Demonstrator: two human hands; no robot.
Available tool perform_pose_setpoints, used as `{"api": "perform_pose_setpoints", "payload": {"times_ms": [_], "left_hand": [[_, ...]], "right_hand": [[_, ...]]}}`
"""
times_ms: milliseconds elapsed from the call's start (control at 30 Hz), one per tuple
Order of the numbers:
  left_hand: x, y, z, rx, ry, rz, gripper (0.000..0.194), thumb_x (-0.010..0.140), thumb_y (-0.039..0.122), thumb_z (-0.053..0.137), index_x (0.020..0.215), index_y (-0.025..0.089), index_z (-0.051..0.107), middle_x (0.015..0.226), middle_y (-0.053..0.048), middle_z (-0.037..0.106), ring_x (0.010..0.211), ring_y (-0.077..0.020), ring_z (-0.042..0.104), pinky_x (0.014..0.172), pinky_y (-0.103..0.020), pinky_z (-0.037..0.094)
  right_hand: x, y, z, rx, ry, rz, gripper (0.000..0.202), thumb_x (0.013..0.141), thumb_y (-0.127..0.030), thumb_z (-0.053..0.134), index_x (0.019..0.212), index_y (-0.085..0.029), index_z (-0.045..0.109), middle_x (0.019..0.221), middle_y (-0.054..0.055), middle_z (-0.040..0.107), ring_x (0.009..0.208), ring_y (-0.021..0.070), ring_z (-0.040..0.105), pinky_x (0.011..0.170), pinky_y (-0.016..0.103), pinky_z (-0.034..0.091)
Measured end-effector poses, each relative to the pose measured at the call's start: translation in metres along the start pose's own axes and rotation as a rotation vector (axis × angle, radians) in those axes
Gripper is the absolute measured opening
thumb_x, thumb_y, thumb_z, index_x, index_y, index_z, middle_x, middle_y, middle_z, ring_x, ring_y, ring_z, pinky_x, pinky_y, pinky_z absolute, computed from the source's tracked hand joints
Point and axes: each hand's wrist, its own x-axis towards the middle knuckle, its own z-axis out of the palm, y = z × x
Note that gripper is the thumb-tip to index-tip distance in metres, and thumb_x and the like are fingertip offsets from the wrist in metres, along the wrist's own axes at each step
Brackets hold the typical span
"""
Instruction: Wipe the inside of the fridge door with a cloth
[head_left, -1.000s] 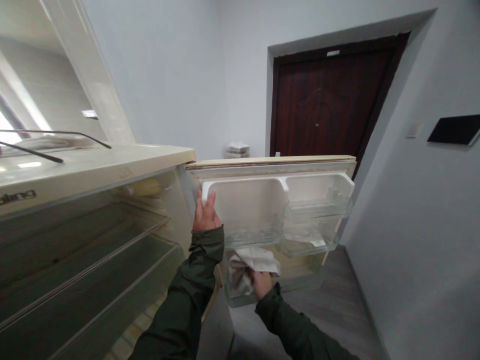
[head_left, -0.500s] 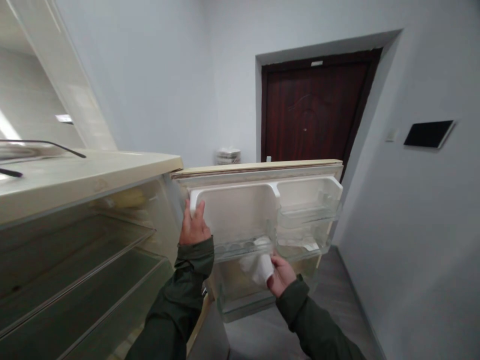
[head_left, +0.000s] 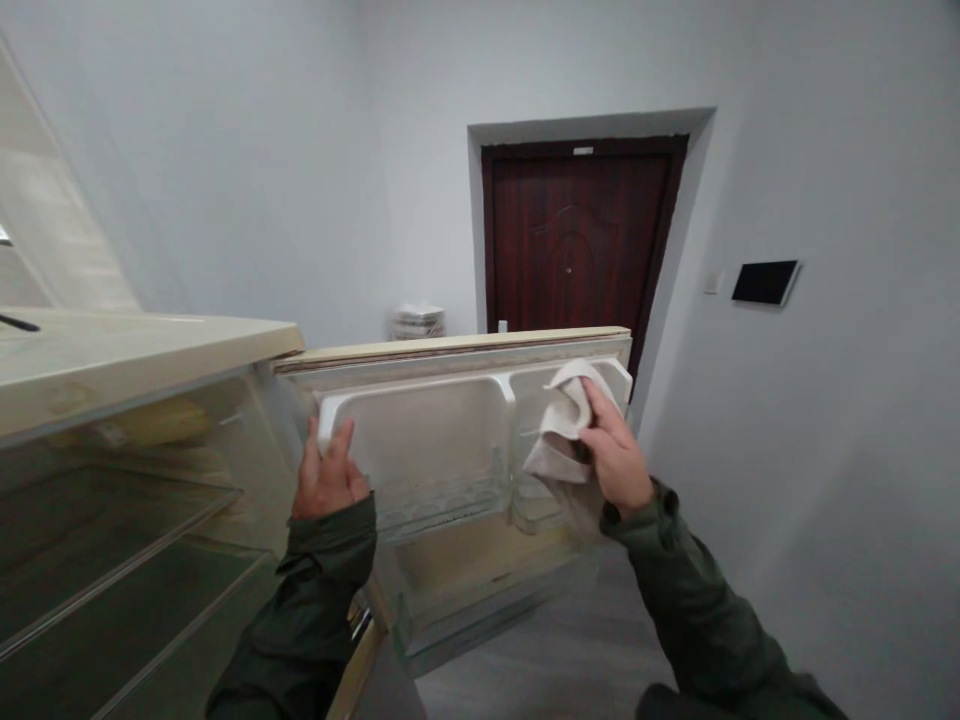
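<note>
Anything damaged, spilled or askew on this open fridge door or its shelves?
Nothing stands out. The fridge door hangs open with its door shelves seated level and bare. The left hand grips the white inner rim; the right hand presses a cloth against the upper right compartment. No spill or crack shows.

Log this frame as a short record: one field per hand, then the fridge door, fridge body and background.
left hand: grips the white rim at the hinge-side end of the door's upper compartment
right hand: presses a crumpled cloth against the compartment's outer end
fridge door: swung open, inner side facing the camera, clear bins below
fridge body: open, wire shelves visible
background: dark wooden door, wall panel
</note>
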Motion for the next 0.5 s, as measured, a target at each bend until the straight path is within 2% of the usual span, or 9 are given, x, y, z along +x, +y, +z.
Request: {"api": "perform_pose_setpoints", "payload": {"times_ms": [67, 133, 167, 233, 300, 367, 433, 500], "left_hand": [[0.001, 0.004, -0.003, 0.017, -0.035, -0.028, 0.052, 0.088, 0.014, 0.044, 0.138, 0.013, 0.059, 0.156, -0.013, 0.041, 0.131, -0.0341, 0.054, 0.102, -0.039, 0.052], [0.002, 0.008, -0.006, 0.035, -0.074, -0.065, 0.055, 0.087, 0.015, 0.045, 0.141, 0.014, 0.057, 0.157, -0.013, 0.039, 0.131, -0.0349, 0.055, 0.102, -0.041, 0.053], [0.002, 0.009, -0.007, 0.041, -0.087, -0.074, 0.055, 0.087, 0.015, 0.046, 0.141, 0.015, 0.056, 0.157, -0.013, 0.038, 0.129, -0.0364, 0.056, 0.100, -0.043, 0.054], [0.003, 0.010, -0.008, 0.056, -0.093, -0.068, 0.055, 0.088, 0.016, 0.046, 0.141, 0.014, 0.056, 0.157, -0.015, 0.038, 0.123, -0.0404, 0.059, 0.094, -0.049, 0.056], [0.003, 0.010, -0.007, 0.058, -0.075, -0.027, 0.053, 0.088, 0.015, 0.046, 0.140, 0.011, 0.057, 0.155, -0.018, 0.039, 0.120, -0.0430, 0.061, 0.090, -0.053, 0.057], [0.003, 0.009, -0.005, 0.037, -0.049, 0.019, 0.052, 0.088, 0.012, 0.046, 0.138, 0.008, 0.058, 0.153, -0.021, 0.041, 0.120, -0.0443, 0.060, 0.089, -0.054, 0.057], [0.003, 0.006, -0.002, 0.016, -0.024, 0.039, 0.051, 0.087, 0.012, 0.046, 0.136, 0.007, 0.059, 0.152, -0.022, 0.042, 0.121, -0.0461, 0.059, 0.089, -0.057, 0.056], [0.003, 0.005, 0.001, 0.000, -0.006, 0.039, 0.050, 0.088, 0.013, 0.046, 0.136, 0.007, 0.060, 0.151, -0.022, 0.042, 0.119, -0.0483, 0.059, 0.087, -0.060, 0.056]], "right_hand": [[0.035, -0.007, 0.017, -0.233, -0.363, -0.001, 0.065, 0.075, -0.016, 0.048, 0.139, -0.015, 0.060, 0.146, 0.008, 0.055, 0.138, 0.0236, 0.047, 0.120, 0.038, 0.033], [0.059, -0.012, 0.033, -0.488, -0.656, 0.031, 0.062, 0.077, -0.011, 0.047, 0.137, -0.009, 0.060, 0.143, 0.014, 0.057, 0.134, 0.0261, 0.052, 0.116, 0.038, 0.037], [0.066, -0.014, 0.038, -0.607, -0.751, 0.042, 0.060, 0.079, -0.010, 0.046, 0.137, -0.008, 0.060, 0.142, 0.015, 0.058, 0.132, 0.0268, 0.054, 0.114, 0.037, 0.039], [0.077, -0.013, 0.037, -0.802, -0.847, 0.076, 0.055, 0.084, -0.010, 0.045, 0.138, -0.009, 0.059, 0.140, 0.015, 0.059, 0.130, 0.0268, 0.055, 0.111, 0.036, 0.041], [0.083, -0.007, 0.021, -0.948, -0.833, 0.145, 0.051, 0.088, -0.013, 0.045, 0.136, -0.013, 0.062, 0.140, 0.013, 0.060, 0.129, 0.0271, 0.055, 0.110, 0.036, 0.041], [0.087, 0.006, -0.003, -1.040, -0.716, 0.210, 0.047, 0.088, -0.016, 0.044, 0.131, -0.013, 0.065, 0.136, 0.015, 0.062, 0.125, 0.0288, 0.057, 0.107, 0.038, 0.043], [0.084, 0.025, -0.026, -1.033, -0.484, 0.152, 0.047, 0.085, -0.018, 0.044, 0.126, -0.010, 0.065, 0.128, 0.018, 0.065, 0.119, 0.0295, 0.059, 0.103, 0.039, 0.044], [0.070, 0.048, -0.038, -0.932, -0.166, -0.006, 0.043, 0.081, -0.021, 0.042, 0.115, -0.008, 0.066, 0.113, 0.021, 0.067, 0.110, 0.0300, 0.059, 0.099, 0.042, 0.045]]}}
